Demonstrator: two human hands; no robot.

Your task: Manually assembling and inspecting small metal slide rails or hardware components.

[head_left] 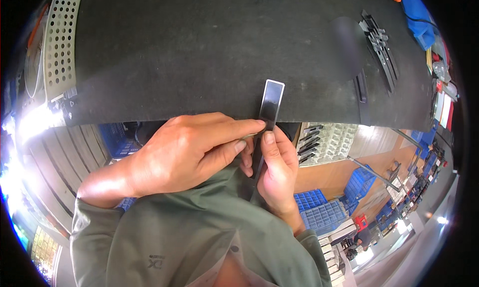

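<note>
A long, narrow black strip with a bright metallic rim (271, 98) rises over the near edge of the table. My right hand (277, 169) grips its lower part, thumb on the face and fingers behind. From the left my left hand (182, 146) reaches across, its index fingertip against the strip just above my right thumb. Between the left thumb and index finger runs something thin and dark, mostly hidden by the fingers, and I cannot make out what it is. Part of the strip's lower end shows below the fingers, in front of my grey-green shirt (199, 227).
A black mat (189, 52) covers the table. On its right lie several slim black parts (381, 52) and a single black strip (360, 97). A perforated pale panel (61, 42) borders the left. Below the table's right are a compartmented tray (332, 142) and blue crates (324, 214).
</note>
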